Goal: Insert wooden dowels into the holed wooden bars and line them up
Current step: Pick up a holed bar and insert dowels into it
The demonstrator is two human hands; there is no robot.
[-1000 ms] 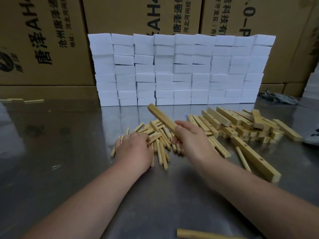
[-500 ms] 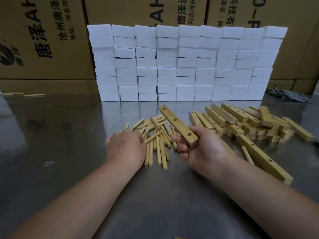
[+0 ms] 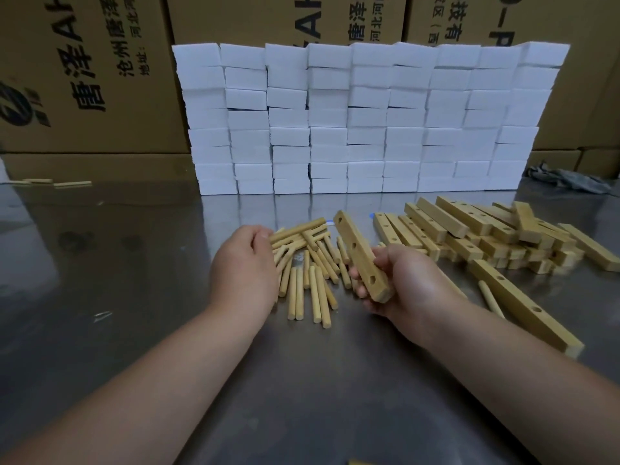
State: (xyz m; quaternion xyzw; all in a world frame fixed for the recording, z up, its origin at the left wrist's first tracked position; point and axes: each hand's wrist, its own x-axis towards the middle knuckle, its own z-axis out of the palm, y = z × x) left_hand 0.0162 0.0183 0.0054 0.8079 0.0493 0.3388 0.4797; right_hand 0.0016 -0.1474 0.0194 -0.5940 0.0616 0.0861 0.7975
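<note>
Holed bar [image 3: 360,256]: likely light, stiff, smooth wood. Right hand [image 3: 399,283] grips its near end, over the dowel pile [image 3: 312,263]'s right edge; best held clear of holes. Left hand [image 3: 245,263] curls at the pile's left edge, hold unclear. Spare bars [image 3: 486,236] right of the pile.

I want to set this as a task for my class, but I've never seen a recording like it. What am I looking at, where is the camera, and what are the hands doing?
There is no machine here, only a person's two bare hands. One wide-angle camera worn on the person's head films them, looking forward and down. Short wooden dowels lie scattered on the shiny metal table, with a pile of holed wooden bars to their right. Behind these stand white blocks and cardboard boxes. The right hand grips one holed bar, lifted off the table. The left hand reaches into the dowels, but it is unclear whether it holds one yet.
</note>
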